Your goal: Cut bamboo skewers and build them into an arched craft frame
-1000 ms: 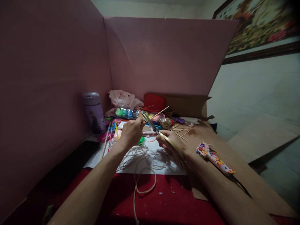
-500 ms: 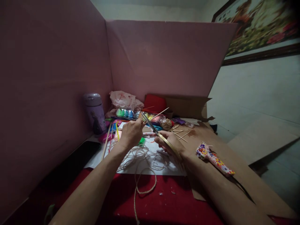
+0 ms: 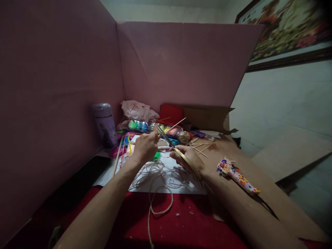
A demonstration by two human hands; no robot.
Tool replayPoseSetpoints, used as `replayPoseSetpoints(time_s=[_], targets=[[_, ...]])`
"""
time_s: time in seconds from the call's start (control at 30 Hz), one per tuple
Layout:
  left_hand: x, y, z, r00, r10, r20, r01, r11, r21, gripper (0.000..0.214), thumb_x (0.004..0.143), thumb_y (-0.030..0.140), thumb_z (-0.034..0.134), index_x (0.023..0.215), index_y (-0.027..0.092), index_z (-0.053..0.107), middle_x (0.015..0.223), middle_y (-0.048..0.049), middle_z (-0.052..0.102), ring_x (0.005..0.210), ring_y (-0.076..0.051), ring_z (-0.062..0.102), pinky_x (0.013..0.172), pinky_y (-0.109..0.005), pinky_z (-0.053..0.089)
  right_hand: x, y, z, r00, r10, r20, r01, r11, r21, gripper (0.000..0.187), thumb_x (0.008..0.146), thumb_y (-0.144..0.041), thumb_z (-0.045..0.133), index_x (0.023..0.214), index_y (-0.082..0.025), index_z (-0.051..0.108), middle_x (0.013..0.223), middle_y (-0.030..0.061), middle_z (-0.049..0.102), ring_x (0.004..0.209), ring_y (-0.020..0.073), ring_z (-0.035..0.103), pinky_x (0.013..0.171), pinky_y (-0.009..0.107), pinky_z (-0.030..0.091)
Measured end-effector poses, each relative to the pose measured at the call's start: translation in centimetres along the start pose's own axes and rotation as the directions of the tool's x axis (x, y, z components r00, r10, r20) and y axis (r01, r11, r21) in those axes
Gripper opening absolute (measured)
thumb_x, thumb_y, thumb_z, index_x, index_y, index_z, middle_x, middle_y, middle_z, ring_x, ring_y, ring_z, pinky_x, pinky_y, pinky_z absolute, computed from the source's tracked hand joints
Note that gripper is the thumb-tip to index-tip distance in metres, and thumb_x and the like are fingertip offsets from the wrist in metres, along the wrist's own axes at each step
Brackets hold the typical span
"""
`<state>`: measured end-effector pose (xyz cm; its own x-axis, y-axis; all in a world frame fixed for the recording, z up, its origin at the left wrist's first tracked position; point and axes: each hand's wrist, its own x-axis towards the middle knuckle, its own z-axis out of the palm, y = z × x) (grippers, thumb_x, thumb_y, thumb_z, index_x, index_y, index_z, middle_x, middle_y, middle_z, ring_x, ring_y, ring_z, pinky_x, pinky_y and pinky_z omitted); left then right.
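Observation:
My left hand (image 3: pixel 145 148) is closed in a pinch on a thin wooden skewer (image 3: pixel 174 126) that slants up to the right. My right hand (image 3: pixel 188 157) grips scissors (image 3: pixel 168 139) with yellow handles; their blades are around the skewer close to my left fingertips. Loose jute twine (image 3: pixel 155 180) lies in loops below both hands on a white sheet (image 3: pixel 168 180) and trails over the red cloth (image 3: pixel 181 221).
A purple flask (image 3: pixel 105 124) stands at the left. Clay packets (image 3: pixel 140 125), a twine ball (image 3: pixel 183 136) and loose sticks (image 3: pixel 199 147) lie behind the hands. A patterned glue gun (image 3: pixel 236 174) rests on brown cardboard (image 3: pixel 259 193) at the right. Pink boards (image 3: pixel 181 62) wall the back and left.
Both hands stay almost still. The right hand and the scissors have crept a little toward the left hand along the skewer.

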<state>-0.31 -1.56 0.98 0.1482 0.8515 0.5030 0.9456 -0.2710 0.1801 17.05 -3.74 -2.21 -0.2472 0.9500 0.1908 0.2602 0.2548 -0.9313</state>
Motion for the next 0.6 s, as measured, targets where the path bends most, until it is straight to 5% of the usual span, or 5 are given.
replayPoseSetpoints(time_s=[0.4, 0.6], targets=[[-0.07, -0.07, 0.62, 0.988, 0.017, -0.151, -0.037, 0.99, -0.133, 0.03, 0.087, 0.035, 0.042, 0.075, 0.018, 0.064, 0.071, -0.0076, 0.068, 0.065, -0.016, 0.058, 0.06, -0.026, 0.029, 0.07, 0.06, 0.14, 0.998, 0.006, -0.055, -0.008, 1.0, -0.026, 0.049, 0.064, -0.058, 0.065, 0.084, -0.013, 0.065, 0.049, -0.0033, 0.048, 0.037, 0.0059, 0.036, 0.035, 0.019, 0.028], [0.09, -0.36, 0.5, 0.993, -0.001, -0.115, -0.014, 0.991, -0.13, 0.032, 0.087, 0.035, 0.04, 0.073, 0.018, 0.063, 0.067, -0.0071, 0.066, 0.061, -0.016, 0.056, 0.058, -0.027, 0.027, 0.18, 0.45, 0.19, 0.999, -0.028, -0.035, 0.027, 0.999, -0.041, 0.05, 0.063, -0.057, 0.066, 0.086, -0.013, 0.063, 0.054, -0.0017, 0.053, 0.037, 0.0061, 0.041, 0.036, 0.019, 0.033]])
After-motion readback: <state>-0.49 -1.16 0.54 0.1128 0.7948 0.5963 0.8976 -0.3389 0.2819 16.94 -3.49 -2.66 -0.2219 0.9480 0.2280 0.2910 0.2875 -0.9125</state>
